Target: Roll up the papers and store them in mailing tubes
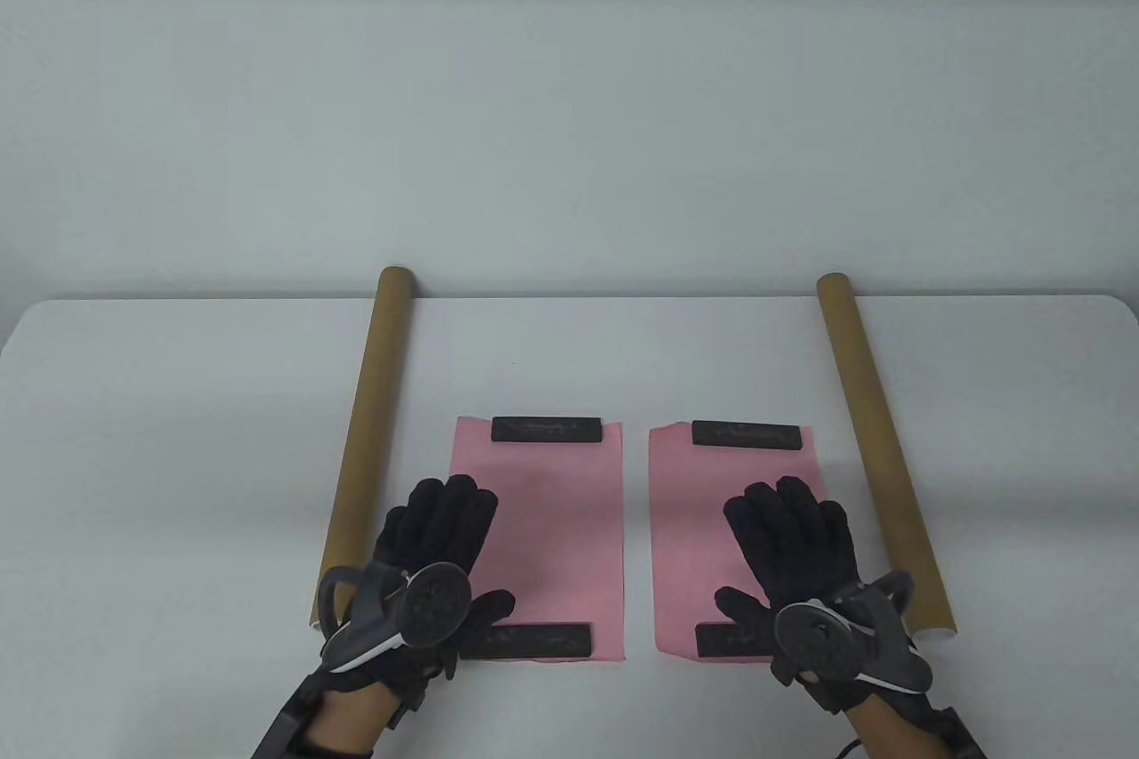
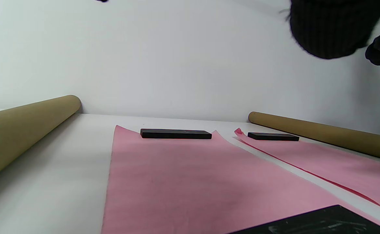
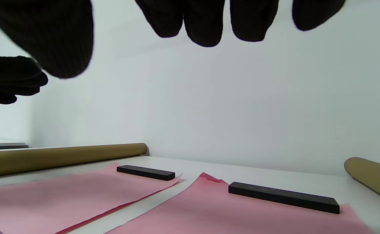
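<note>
Two pink sheets of paper lie flat side by side, a narrow strip of white table (image 1: 178, 403) showing between them. The left sheet (image 1: 561, 528) sits under the left hand (image 1: 436, 545), the right sheet (image 1: 703, 528) under the right hand (image 1: 796, 550). The paper is thin and matte, with a faintly fibrous look; its far corners curl up slightly in the wrist views.

Each sheet is pinned by two flat, black, rectangular bars, dull in finish. One bar (image 1: 547, 429) rests on the far edge of the left sheet beyond the left hand's fingertips, and another (image 1: 534, 641) lies on the near edge beside that hand's thumb. The right sheet has the same pair: a far bar (image 1: 747, 435) and a near bar (image 1: 730, 641) partly covered by the right hand's thumb.

Two long cardboard mailing tubes, tan and smooth, lie outside the hands. The left tube (image 1: 369, 430) runs just outboard of the left hand, the right tube (image 1: 876, 439) just outboard of the right hand, and both reach away to the table's far edge.

Both hands wear black knit gloves (each with a grey tracker on its back). Their fingers are spread and nearly straight, palms down over the sheets, gripping nothing; in the right wrist view the fingertips (image 3: 204, 26) hang clear above the paper.
</note>
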Tool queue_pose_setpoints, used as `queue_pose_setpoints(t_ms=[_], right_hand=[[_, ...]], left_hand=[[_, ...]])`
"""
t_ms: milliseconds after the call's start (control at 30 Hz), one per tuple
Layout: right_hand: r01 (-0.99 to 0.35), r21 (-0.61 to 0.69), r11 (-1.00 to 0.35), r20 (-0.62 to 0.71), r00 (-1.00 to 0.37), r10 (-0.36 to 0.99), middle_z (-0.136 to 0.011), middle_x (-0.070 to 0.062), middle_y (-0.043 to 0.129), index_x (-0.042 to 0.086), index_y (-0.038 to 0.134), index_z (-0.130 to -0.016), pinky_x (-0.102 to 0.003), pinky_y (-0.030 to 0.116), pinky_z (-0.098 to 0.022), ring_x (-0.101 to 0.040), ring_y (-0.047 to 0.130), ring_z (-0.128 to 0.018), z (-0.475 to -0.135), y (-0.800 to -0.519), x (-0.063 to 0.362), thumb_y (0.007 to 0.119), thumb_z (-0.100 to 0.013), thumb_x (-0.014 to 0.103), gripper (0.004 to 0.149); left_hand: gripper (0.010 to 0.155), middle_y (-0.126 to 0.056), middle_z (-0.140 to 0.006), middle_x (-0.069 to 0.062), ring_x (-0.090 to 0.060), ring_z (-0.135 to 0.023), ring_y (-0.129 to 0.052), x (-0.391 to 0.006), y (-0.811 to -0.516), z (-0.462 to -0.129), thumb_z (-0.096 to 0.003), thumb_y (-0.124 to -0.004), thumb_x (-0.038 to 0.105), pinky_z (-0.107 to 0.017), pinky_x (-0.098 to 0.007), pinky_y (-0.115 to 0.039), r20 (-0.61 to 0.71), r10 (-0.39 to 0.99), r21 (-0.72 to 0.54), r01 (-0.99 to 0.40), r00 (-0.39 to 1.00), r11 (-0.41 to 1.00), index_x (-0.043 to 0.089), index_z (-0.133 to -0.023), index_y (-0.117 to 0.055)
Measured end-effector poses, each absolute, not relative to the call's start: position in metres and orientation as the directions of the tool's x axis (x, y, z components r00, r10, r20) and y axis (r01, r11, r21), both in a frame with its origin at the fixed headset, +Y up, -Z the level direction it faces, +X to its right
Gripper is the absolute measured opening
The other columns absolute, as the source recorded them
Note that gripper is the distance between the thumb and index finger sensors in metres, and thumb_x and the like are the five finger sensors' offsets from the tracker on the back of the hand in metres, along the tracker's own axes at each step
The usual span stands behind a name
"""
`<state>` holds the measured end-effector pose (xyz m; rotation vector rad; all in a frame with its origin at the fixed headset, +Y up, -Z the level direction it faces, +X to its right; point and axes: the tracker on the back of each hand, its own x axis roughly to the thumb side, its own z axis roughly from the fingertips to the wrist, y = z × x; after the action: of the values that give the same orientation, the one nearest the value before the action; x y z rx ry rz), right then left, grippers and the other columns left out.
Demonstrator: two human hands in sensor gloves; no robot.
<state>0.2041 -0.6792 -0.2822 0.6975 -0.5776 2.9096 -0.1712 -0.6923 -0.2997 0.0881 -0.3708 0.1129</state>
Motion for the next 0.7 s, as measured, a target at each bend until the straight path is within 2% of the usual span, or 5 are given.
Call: queue_pose_setpoints(t_ms=[367, 633, 700], right_hand=[[-0.195, -0.321, -0.927, 0.451, -0.892, 0.031, -0.116, -0.024, 0.052, 0.010, 0.051, -0.113, -0.078, 0.051, -0.065, -0.061, 0.055, -0.104, -0.284, -0.681, 0.204, 0.084, -0.044, 0.058, 0.090], [-0.181, -0.329, -0.927, 0.453, -0.891, 0.013, -0.116, -0.023, 0.052, 0.010, 0.051, -0.113, -0.078, 0.051, -0.065, -0.061, 0.055, -0.104, -0.283, -0.679, 0.204, 0.084, -0.044, 0.058, 0.090], [-0.167, -0.332, -0.928, 0.454, -0.891, -0.002, -0.116, -0.024, 0.052, 0.009, 0.051, -0.113, -0.078, 0.051, -0.065, -0.062, 0.055, -0.104, -0.282, -0.678, 0.203, 0.083, -0.044, 0.058, 0.090]], left_hand=[[0.098, -0.025, -0.117, -0.001, -0.037, -0.112, -0.033, -0.184, -0.690, -0.305, -0.0322, -0.074, 0.072, -0.077, -0.057, -0.046, 0.299, 0.104, 0.069, -0.131, 0.948, 0.989, 0.034, -0.108, -0.026], [0.101, -0.029, -0.118, -0.005, -0.037, -0.111, -0.039, -0.215, -0.696, -0.323, -0.0321, -0.077, 0.072, -0.076, -0.059, -0.049, 0.058, 0.089, 0.022, -0.090, 0.994, 0.996, 0.029, -0.110, -0.027], [0.105, -0.025, -0.118, -0.002, -0.041, -0.112, -0.035, -0.223, -0.700, -0.332, -0.0305, -0.075, 0.075, -0.076, -0.064, -0.049, -0.041, 0.088, -0.109, -0.092, 0.995, 0.990, 0.031, -0.110, -0.023]])
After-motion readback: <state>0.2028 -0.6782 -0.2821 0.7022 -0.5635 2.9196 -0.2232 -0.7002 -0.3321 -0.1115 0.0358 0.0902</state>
